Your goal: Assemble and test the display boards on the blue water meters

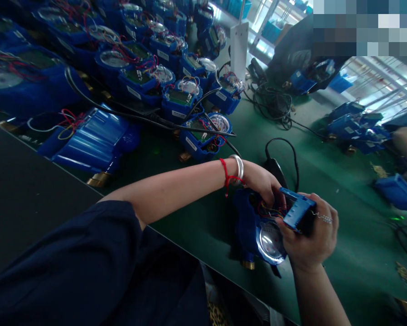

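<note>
A blue water meter (246, 222) with a clear round dial (270, 242) and a brass end lies on the green tabletop in front of me. Thin coloured wires (270, 211) come out of its open compartment. From above, my left hand (263, 183) reaches in, its fingers closed at the wires; the fingertips are partly hidden. My right hand (315, 237) grips a blue-and-black rectangular housing (297, 212), tilted above the meter's right side, with thumb and fingers on either side of it. A black device with a cable (276, 172) lies just behind my left hand.
Many similar blue meters (183, 102) with exposed wires crowd the left and back. A black cable (156, 118) runs across them. Tangled cords (274, 102) lie near a white post (239, 52). Other people work across the green table (353, 199), with more meters (358, 124) before them.
</note>
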{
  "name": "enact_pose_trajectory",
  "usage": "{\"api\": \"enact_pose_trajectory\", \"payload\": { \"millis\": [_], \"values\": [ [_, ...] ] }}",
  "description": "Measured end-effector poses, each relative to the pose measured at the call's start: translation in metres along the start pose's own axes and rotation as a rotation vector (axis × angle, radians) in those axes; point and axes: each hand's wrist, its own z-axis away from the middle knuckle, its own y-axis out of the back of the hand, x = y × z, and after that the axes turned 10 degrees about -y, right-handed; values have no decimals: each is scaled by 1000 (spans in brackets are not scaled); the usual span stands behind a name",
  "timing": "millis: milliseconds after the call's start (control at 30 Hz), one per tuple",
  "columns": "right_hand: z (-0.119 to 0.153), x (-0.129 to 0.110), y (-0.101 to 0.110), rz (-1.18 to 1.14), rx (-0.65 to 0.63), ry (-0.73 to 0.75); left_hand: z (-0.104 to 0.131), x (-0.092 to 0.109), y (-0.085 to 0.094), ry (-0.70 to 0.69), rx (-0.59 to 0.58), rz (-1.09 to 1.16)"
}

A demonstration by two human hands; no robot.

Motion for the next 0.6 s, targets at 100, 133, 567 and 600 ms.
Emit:
{"api": "enact_pose_trajectory", "payload": {
  "millis": [100,133,567,600],
  "values": [
    [-1,0,-1,-3,7,10,-2,-5,-7,16,-74,20],
    [-1,0,-1,-4,11,11,-1,-5,-9,14,-38,11],
    [-1,0,-4,-32,-47,-156,58,2,-39,-115,549,103],
    [-1,-2,-4,-36,-56,-155,61,1,-41,-120,541,81]
  ]
}}
